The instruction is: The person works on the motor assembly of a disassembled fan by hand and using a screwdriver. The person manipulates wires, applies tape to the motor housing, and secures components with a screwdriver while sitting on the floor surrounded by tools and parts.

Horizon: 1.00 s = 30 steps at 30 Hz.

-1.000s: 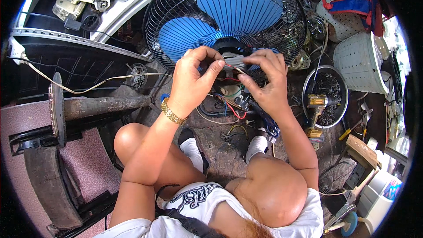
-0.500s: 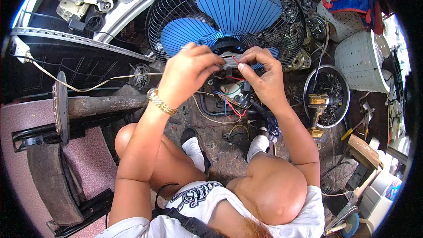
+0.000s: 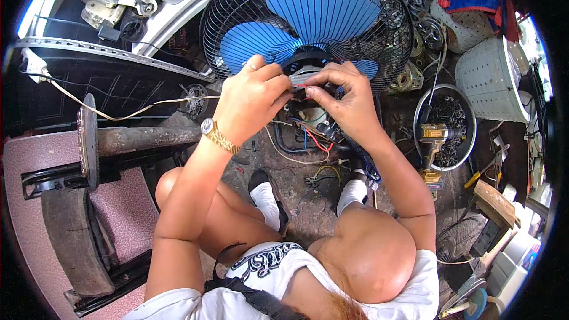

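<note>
Before me stands an electric fan with blue blades [image 3: 323, 9] in a black wire cage [image 3: 398, 41]. My right hand [image 3: 345, 98] pinches a thin red wire [image 3: 301, 86] between thumb and forefinger, just in front of the fan's hub. Close beside it, my left hand [image 3: 252, 98] is closed with its fingers curled toward the wire; what its fingertips hold is hidden. Below both hands, loose red, blue and green wires [image 3: 317, 133] hang around the fan's base. A pale cord [image 3: 160, 104] runs in from the left behind my left wrist.
A yellow cordless drill [image 3: 432, 142] rests on a metal basin [image 3: 472, 133] of small dark parts at right. White perforated baskets [image 3: 489, 80] stand beyond it. Yellow-handled pliers [image 3: 472, 179] lie nearby. At left are a pink speckled board [image 3: 127, 201] and a metal post with a round plate [image 3: 89, 142].
My right hand has moved left with the red wire, bringing its fingertips close to my left hand's. My left hand has stayed nearly in place.
</note>
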{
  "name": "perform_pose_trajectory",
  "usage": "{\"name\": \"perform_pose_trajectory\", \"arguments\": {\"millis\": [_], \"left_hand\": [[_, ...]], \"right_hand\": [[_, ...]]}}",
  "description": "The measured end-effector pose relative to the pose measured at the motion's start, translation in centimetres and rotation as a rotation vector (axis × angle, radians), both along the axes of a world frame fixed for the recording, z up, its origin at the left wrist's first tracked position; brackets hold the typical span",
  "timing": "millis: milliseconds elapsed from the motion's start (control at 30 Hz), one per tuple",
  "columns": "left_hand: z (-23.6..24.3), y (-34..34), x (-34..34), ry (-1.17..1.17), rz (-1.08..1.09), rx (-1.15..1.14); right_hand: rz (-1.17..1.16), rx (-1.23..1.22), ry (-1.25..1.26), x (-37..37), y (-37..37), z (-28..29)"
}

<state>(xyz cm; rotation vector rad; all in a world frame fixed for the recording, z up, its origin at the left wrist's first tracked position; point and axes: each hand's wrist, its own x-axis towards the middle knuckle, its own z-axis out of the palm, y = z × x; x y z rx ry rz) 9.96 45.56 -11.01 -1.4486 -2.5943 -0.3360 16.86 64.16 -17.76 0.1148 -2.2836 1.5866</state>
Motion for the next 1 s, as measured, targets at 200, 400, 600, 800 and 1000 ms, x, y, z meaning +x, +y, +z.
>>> {"name": "perform_pose_trajectory", "arguments": {"millis": [200,400,600,800,1000], "left_hand": [[-0.8,-0.6,2.9,-0.116,0.302,0.126],[-1.8,-0.3,3.4,-0.206,0.35,0.276],[-2.6,-0.4,3.2,-0.206,0.37,0.336],[-2.8,-0.2,2.2,-0.247,0.316,0.301],[-2.5,0.4,2.2,-0.276,0.316,0.34]], "right_hand": [[-0.007,0.174,-0.005,-0.1,-0.3,0.0],[-0.058,0.254,0.057,0.1,-0.9,0.1],[-0.08,0.046,-0.011,-0.3,-0.7,-0.3],[-0.079,0.069,-0.001,-0.3,-0.9,-0.3],[-0.09,0.058,-0.024,-0.5,-0.9,-0.4]]}}
